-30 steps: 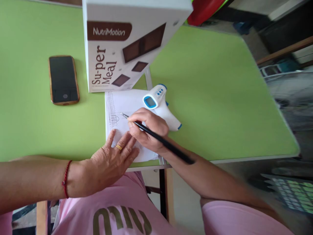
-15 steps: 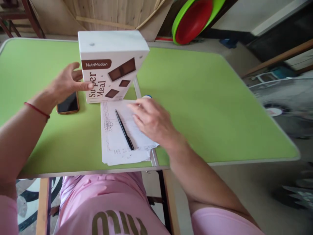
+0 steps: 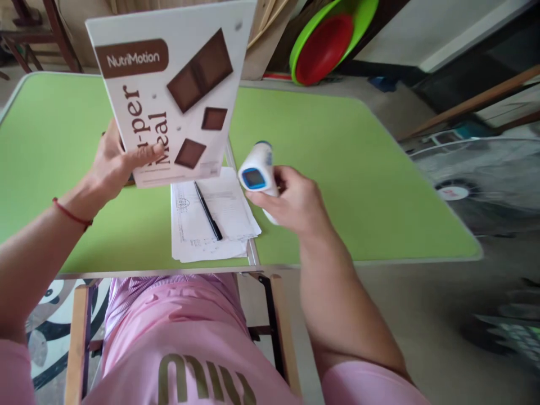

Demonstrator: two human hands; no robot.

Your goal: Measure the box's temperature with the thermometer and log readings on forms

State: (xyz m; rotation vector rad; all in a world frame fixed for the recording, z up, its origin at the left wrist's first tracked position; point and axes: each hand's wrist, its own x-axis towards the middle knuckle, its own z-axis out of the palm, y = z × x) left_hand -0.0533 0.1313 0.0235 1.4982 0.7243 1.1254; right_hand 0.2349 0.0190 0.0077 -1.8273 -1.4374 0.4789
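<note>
My left hand [image 3: 116, 157] grips the lower left side of a white NutriMotion box [image 3: 185, 73], its thumb lying across the printed front. The box is raised and tilted, its brown-square front facing me. In my right hand [image 3: 295, 199] is a white infrared thermometer [image 3: 264, 157] with a blue-rimmed screen turned toward me; my fingers wrap round its handle. Between the hands, a stack of papers [image 3: 236, 214] lies on the table with a black pen [image 3: 208, 211] on top. The box covers the back of the stack.
The green folding table [image 3: 337, 169] has a metal seam running under the papers. A phone is mostly hidden behind my left hand and the box. Beyond the table stand green and red basins [image 3: 324, 48], a fan [image 3: 455, 188] and a wooden chair [image 3: 54, 34].
My left hand has closed on the box and lifted it up toward me. My right hand has picked up the thermometer from behind the papers and moved right.
</note>
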